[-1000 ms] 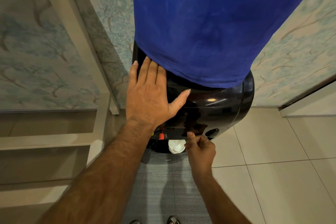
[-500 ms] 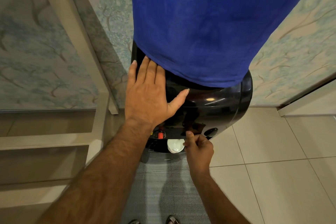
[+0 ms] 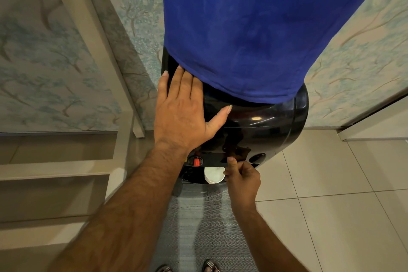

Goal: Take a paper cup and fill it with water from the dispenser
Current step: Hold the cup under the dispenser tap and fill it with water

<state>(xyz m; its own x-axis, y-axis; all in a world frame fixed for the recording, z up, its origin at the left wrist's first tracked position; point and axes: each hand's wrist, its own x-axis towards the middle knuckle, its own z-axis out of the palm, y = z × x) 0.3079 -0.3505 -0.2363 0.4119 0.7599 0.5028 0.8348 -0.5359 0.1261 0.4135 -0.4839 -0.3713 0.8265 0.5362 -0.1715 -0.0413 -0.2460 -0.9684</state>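
A black water dispenser (image 3: 260, 130) stands against the wall, its bottle on top covered by a blue cloth (image 3: 254, 28). My left hand (image 3: 183, 112) lies flat on the dispenser's top left, fingers spread, holding nothing. A white paper cup (image 3: 213, 175) sits upright in the recess under the taps, right of a red tap (image 3: 196, 162). My right hand (image 3: 241, 178) is curled against the cup's right rim and grips it, thumb raised against the front panel. Whether there is water in the cup I cannot tell.
A beige shelf frame (image 3: 92, 51) stands to the left of the dispenser. A grey woven mat (image 3: 203, 227) lies on the tiled floor (image 3: 331, 194) in front, with my feet (image 3: 187, 268) at its near edge. Patterned wallpaper covers the wall behind.
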